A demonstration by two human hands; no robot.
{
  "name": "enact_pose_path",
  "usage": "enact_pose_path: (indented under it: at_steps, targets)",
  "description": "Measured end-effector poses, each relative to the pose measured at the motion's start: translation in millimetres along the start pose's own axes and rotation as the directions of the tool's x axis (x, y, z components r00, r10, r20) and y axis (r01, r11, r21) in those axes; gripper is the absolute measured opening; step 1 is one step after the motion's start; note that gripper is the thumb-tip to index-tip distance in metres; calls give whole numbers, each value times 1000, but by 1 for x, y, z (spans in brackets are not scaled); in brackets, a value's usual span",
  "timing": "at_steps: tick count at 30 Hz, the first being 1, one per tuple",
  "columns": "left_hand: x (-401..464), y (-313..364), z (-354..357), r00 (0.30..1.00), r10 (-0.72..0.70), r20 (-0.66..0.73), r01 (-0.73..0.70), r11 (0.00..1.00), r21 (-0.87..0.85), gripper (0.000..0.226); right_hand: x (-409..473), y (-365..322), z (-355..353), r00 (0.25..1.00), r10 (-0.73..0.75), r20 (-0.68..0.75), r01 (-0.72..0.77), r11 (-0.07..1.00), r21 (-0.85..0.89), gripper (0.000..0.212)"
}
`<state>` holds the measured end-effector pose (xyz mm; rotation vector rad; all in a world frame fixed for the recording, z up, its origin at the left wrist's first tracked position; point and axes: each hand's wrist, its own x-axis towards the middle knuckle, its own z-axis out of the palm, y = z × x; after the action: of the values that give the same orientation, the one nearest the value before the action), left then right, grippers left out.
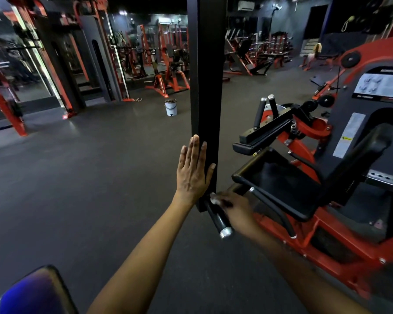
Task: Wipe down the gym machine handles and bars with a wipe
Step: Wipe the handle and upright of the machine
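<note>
The right hand (233, 206) curls round a white wipe (214, 198), pressing it to the black handle (218, 217); the left hand (194, 168) lies flat and open against the upright post (205, 75); a loose grip may let the wipe slip off the handle, I'd guess.

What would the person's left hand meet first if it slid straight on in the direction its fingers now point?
The left hand lies flat against the black upright post, fingers pointing up along it. Sliding straight on, it would probably meet only more of the post's face; nothing visibly sticks out along that line up to the picture's top.
</note>
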<state>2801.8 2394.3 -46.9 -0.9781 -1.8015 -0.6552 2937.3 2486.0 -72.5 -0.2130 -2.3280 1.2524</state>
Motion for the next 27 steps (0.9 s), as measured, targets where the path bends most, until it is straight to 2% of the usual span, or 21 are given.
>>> enact_pose_path:
  at_steps: [2,4,7,8,10,12,13,15,17,18,19,20,22,23,24,25,26,27]
  targets:
    - [-1,-1,-1,1000,8,4,-8,1000,16,64,7,0,8,1000,-3,-6,3,998,-57,17]
    - [-2,-3,-2,1000,12,13,-12,1000,18,64,-12,5,3,998,-59,26,63,974,-216,15]
    - [-4,-4,-2,1000,12,13,-12,1000,18,64,-52,6,-13,984,-151,98,179,879,-442,18]
    - [-3,-3,-1,1000,9,9,-9,1000,16,64,-55,8,-14,970,-205,130,242,868,-434,21]
    - [-3,-2,0,1000,1,6,-1,1000,8,64,-39,8,-13,950,-195,244,279,881,-382,14]
    - [-3,-2,-1,1000,0,8,-1,1000,11,65,-8,5,5,890,-261,374,430,754,-496,35]
    - [-3,-3,-2,1000,5,13,-5,1000,21,67,4,-2,15,872,-221,436,459,679,-573,38]
    - [-3,-4,-4,1000,22,14,-22,999,49,74,11,-16,29,856,-106,507,474,554,-684,30]
    - [-3,-5,-6,999,29,14,-30,997,65,78,-5,-23,30,799,-78,596,574,393,-718,24]
    - [-3,-5,-6,999,31,15,-32,997,70,78,-18,-21,24,792,-129,597,600,348,-721,14]
    - [-3,-6,-6,999,34,16,-35,996,76,78,-29,-13,15,786,-218,579,615,374,-694,7]
    - [-4,-7,-5,999,39,18,-40,996,82,78,-34,-2,5,757,-306,577,653,395,-646,10]
    - [-3,-9,-4,998,51,24,-52,995,89,77,-33,11,-13,743,-300,598,646,556,-523,13]
    - [-2,-9,-3,998,52,23,-53,995,88,76,-27,11,-18,800,-258,542,537,709,-456,20]
    - [-2,-7,-2,999,46,20,-48,996,81,76,-18,12,-17,890,-191,413,351,867,-354,22]
    - [-2,-5,-1,999,33,16,-34,997,68,75,-10,14,-12,968,-87,237,136,970,-202,20]
    - [-2,-1,0,1000,14,11,-15,998,53,74,-1,18,-7,994,56,93,-53,998,-31,16]
    - [-3,3,1,1000,-8,5,8,999,43,72,3,22,-2,970,235,56,-242,955,171,13]
